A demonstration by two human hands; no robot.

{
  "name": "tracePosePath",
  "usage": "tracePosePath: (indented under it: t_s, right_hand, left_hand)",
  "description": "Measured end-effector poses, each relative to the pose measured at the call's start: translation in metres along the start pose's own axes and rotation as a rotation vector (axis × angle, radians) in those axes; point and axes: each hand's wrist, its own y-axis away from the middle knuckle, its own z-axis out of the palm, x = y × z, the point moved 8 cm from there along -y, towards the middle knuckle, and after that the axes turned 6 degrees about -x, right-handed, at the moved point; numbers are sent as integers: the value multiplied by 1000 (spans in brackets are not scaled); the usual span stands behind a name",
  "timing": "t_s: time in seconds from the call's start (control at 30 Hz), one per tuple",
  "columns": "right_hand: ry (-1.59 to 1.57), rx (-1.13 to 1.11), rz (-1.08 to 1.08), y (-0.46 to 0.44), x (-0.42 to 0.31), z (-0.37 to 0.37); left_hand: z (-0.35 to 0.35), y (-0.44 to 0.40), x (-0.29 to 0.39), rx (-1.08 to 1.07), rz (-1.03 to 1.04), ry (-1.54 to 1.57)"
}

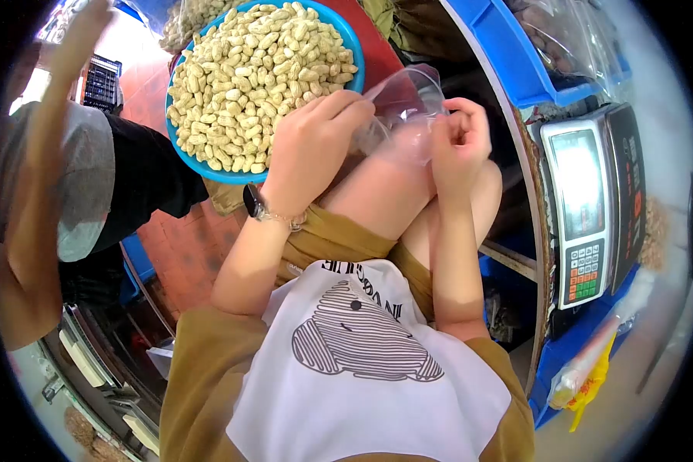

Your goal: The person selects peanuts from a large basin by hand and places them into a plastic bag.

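A clear plastic bag (pixel 410 96) is stretched between my two hands above my lap. My left hand (pixel 316 142), a dark watch on its wrist, pinches the bag's left edge and covers part of the peanuts behind it. On the other side, my right hand (pixel 460 142) grips the bag's right edge with fingers curled. No contents show inside the bag. Just beyond my left hand stands a round blue basin (pixel 359 58) heaped with unshelled peanuts (pixel 258 77).
A digital scale (pixel 581 200) with a lit display sits at the right, by a blue tray (pixel 500 54) holding bagged goods. A yellow bag (pixel 593 381) lies below it. Another person (pixel 85 169) is close on the left, above a red tiled floor (pixel 189 250).
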Motion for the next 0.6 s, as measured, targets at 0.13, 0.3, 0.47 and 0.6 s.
tracePosePath:
  t_s: [0.13,0.3,0.47,0.6]
  right_hand:
    - [-109,203,-238,-16,-29,-15]
    - [74,10,-171,-42,-37,7]
    - [99,31,-230,-40,-37,13]
    - [-103,130,-218,-29,-12,1]
  left_hand:
    - [-18,-8,1,181,16,-30]
    - [-2,-8,-9,18,-84,-4]
    - [6,2,-15,4,-147,110]
    - [18,11,-19,-20,-195,242]
